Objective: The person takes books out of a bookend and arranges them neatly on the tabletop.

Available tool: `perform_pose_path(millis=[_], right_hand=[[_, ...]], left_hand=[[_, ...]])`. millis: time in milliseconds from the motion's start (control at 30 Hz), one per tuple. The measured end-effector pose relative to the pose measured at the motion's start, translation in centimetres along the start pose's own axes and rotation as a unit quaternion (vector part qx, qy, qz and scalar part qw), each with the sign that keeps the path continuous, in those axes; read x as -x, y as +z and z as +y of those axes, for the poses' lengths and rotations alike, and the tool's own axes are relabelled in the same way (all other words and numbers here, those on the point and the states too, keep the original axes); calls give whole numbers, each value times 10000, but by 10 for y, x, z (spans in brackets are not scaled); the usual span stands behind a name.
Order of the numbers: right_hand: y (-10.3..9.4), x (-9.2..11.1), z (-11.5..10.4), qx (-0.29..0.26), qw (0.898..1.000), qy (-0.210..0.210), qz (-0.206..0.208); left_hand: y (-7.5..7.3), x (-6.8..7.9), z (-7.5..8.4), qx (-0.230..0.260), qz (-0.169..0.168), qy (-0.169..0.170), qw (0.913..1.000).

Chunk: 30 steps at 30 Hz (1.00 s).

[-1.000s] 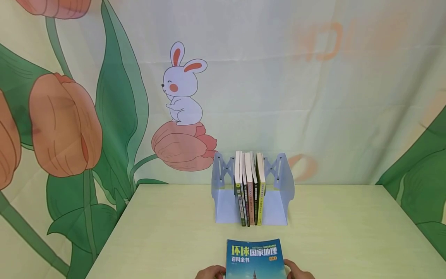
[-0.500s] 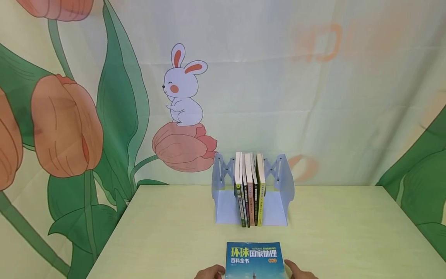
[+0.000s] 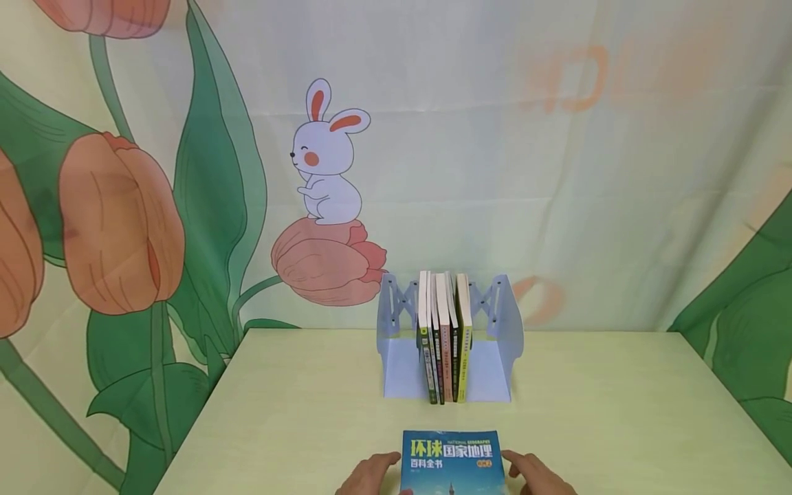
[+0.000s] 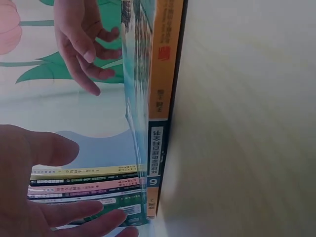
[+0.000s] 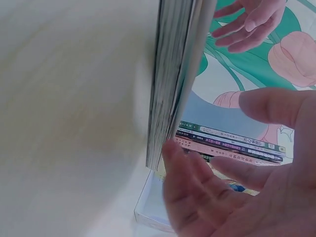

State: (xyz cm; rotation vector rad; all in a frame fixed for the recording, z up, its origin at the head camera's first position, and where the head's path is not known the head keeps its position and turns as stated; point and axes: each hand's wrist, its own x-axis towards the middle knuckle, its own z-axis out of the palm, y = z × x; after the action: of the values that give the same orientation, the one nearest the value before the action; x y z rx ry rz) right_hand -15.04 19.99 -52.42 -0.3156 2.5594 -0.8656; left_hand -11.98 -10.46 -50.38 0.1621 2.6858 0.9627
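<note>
A blue-covered book [image 3: 454, 474] with yellow and white lettering lies flat on the table, its lower part cut off by the head view's bottom edge. My left hand [image 3: 366, 474] is at its left side, thumb and fingers spread; the left wrist view has the orange and dark spine [image 4: 158, 148] close to those fingers. On the opposite side is my right hand [image 3: 537, 474], with loosely bent fingers. Its fingertips are right at the page edges [image 5: 170, 89] in the right wrist view. Neither hand grips the book.
Behind the book, a pale blue expandable book rack [image 3: 511, 337] holds several upright books [image 3: 444, 344] in its middle. The rack is near the rear edge of the pale yellow table [image 3: 297, 405]. A printed curtain [image 3: 464, 172] with a rabbit and tulips hangs behind.
Both hands have moved slightly farther up along the book's sides, their fingers and thumbs spreading apart. The book has dropped a little lower in the head view.
</note>
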Motion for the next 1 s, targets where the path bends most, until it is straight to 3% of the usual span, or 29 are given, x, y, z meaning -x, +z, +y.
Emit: perform_pose_path(millis=[100, 267, 400, 533, 867, 1000], right_hand=[[1, 6, -2, 96, 9983, -402, 414], [1, 13, -15, 194, 9959, -188, 868], [0, 17, -21, 292, 9914, -467, 1187], [0, 20, -22, 446, 9805, -905, 1688], [4, 20, -20, 1058, 9481, -1359, 2675], [3, 20, -22, 1166, 9449, -1326, 2756]], left_hand=[[0, 4, 4, -335, 129, 173, 9992], [-4, 6, 11, -635, 225, 497, 9965], [-5, 5, 15, -861, 555, 678, 9924], [-8, 4, 19, -937, 774, 756, 9897], [-13, 3, 27, -850, 683, 751, 9912], [-14, 2, 28, -962, 738, 823, 9892]])
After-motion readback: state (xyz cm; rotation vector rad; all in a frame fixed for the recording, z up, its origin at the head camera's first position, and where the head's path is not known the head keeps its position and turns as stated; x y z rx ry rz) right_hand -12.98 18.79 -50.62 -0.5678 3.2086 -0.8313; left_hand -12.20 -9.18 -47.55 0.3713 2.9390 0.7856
